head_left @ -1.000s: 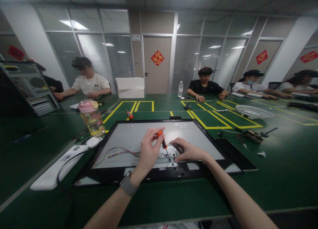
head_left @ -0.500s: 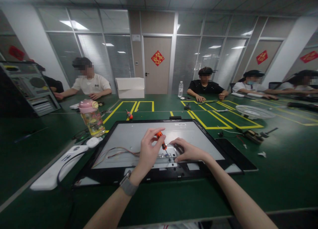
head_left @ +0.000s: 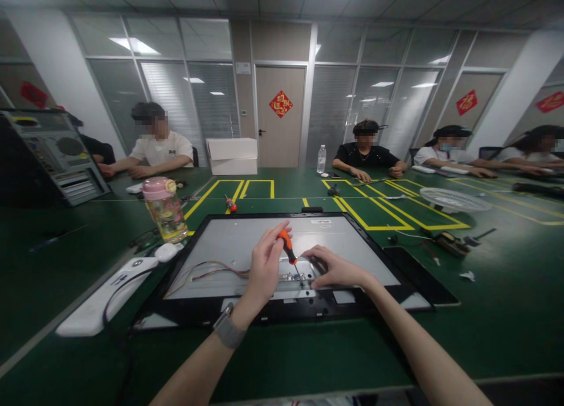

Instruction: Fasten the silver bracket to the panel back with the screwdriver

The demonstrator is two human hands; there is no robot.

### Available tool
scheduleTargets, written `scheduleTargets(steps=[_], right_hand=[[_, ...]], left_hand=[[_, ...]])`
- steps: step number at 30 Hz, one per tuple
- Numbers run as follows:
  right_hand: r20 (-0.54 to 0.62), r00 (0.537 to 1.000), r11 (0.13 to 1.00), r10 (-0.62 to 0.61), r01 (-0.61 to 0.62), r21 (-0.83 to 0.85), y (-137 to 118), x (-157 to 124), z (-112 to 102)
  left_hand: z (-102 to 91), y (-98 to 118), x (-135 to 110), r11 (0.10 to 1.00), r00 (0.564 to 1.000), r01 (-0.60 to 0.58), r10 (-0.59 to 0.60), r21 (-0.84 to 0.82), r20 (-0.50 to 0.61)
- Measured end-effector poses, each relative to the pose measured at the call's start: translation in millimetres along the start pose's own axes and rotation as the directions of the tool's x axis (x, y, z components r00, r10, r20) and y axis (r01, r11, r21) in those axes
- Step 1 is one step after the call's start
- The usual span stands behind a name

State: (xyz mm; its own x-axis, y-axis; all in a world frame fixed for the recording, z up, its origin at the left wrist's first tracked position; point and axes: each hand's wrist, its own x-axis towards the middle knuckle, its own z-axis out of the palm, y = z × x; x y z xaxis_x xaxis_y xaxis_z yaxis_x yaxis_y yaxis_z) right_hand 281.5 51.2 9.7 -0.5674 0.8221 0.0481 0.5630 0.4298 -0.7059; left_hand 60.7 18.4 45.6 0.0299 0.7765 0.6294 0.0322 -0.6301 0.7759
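A flat-screen panel (head_left: 211, 235) lies back side up, a pale metal sheet inside a black frame. My left hand (head_left: 264, 268) holds a screwdriver (head_left: 287, 245) with an orange and black handle between thumb and fingers. Its shaft tilts down to a small metal bracket (head_left: 291, 278) near the panel's front edge; the tip's exact contact is too small to make out. Curved around the bracket's right end, my right hand (head_left: 335, 268) has thumb and fingers on either side of it. Thin coloured wires (head_left: 211, 267) run left from the bracket.
Left of the panel are a white power strip (head_left: 106, 297), a black cable and a pink-lidded bottle (head_left: 165, 209). A dark flat slab (head_left: 423, 277) touches the right side. Beyond lie a red-tipped tool (head_left: 231, 204), a white box (head_left: 232, 157) and a computer case (head_left: 53, 156). Several people sit across.
My left fingers have straightened and shifted slightly on the screwdriver handle, which shows more now. My right hand stays by the bracket. The view has shifted slightly.
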Motion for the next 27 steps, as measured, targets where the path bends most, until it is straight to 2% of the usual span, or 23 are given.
scheduleTargets(steps=[7, 13, 19, 27], right_hand=[[-0.004, 1.000, 1.000, -0.015, 0.015, 0.004, 2.5, 0.7, 0.8], [-0.005, 1.000, 1.000, -0.017, 0.017, 0.001, 0.1, 0.5, 0.8], [-0.009, 1.000, 1.000, -0.022, 0.022, 0.000, 0.0, 0.1, 0.8], [0.005, 1.000, 1.000, -0.013, 0.013, -0.009, 3.4, 1.5, 0.9]], left_hand=[[-0.4, -2.0, -0.3, 0.995, 0.998, -0.051, 0.053, 0.080, -0.031], [0.8, -3.9, -0.5, 0.999, 1.000, -0.014, 0.014, 0.044, 0.000], [0.7, -1.8, 0.7, 0.984, 0.994, -0.086, 0.094, 0.157, -0.046], [1.1, -2.2, -2.4, 0.996, 0.999, -0.053, 0.053, 0.078, 0.007]])
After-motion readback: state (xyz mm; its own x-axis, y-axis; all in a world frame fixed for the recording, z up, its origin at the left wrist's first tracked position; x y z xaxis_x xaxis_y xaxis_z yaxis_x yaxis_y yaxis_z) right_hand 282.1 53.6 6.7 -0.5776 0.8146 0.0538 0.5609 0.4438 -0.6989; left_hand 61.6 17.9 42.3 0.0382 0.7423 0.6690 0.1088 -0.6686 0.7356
